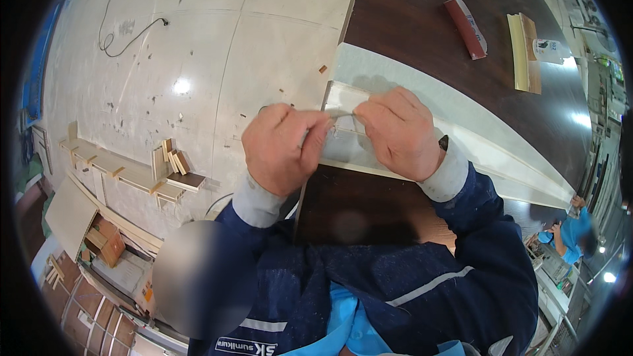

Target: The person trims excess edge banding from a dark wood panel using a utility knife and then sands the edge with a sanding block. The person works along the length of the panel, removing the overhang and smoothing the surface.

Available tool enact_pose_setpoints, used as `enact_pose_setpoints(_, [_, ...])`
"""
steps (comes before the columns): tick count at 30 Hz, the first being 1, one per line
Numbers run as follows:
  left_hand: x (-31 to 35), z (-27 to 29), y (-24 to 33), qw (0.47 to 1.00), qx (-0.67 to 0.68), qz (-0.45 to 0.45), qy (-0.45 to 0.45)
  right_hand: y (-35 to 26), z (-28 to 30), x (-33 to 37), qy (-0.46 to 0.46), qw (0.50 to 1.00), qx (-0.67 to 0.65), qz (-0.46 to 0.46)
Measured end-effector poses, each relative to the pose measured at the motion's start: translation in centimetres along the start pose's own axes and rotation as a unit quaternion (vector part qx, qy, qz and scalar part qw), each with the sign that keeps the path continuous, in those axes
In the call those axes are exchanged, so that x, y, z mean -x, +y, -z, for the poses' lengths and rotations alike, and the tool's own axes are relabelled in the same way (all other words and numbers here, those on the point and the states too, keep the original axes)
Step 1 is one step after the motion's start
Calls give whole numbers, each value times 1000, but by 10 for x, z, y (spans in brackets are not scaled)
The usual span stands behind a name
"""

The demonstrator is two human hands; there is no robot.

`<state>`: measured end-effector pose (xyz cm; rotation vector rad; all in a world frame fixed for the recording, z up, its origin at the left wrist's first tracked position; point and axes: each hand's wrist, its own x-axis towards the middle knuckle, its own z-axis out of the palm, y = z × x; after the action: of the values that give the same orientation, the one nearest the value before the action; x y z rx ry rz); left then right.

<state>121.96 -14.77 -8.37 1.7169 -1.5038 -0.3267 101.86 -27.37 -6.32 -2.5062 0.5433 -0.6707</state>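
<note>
A thin strand or strip (343, 114) is stretched between my two hands; it is too fine to tell its kind. My left hand (280, 148) pinches one end between thumb and fingers. At the other end, my right hand (402, 133) is closed in a similar pinch. Beneath them lies a long white channel-shaped piece (468, 148), its near end below my fingers and the rest running off to the right. A pale greenish sheet (389, 66) lies along its far side, on the dark brown board (409, 0).
On the dark board lie a reddish-brown curved piece (466, 28) and a cream-and-wood block (524, 53) beside a white labelled item (550, 51). A black cable (132, 43) trails on the floor. Wood offcuts (177, 160) sit at left. Another person in blue (567, 238) is far right.
</note>
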Motion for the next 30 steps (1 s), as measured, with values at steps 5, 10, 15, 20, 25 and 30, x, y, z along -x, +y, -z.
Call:
enact_pose_setpoints(5, [-7, -1, -7, 1000, 4, -8, -19, 2, -2, -1, -2, 1000, 8, -13])
enact_pose_setpoints(10, [-17, -2, -5, 999, -5, -33, -4, 3, -1, -2, -10, 1000, 15, 0])
enact_pose_setpoints(15, [-22, 0, -2, 997, 27, -66, 13, 3, -3, -1, 19, 1000, 4, 2])
enact_pose_setpoints(20, [-20, -2, -5, 999, 3, -32, -16, 3, -3, -2, 5, 999, 27, -17])
enact_pose_setpoints(25, [-20, -2, -6, 999, -2, -42, -14, 1, -2, -4, 10, 998, 16, -53])
enact_pose_setpoints(30, [-24, 0, -3, 999, 8, -30, -22, 0, 0, -1, 26, 999, 26, -3])
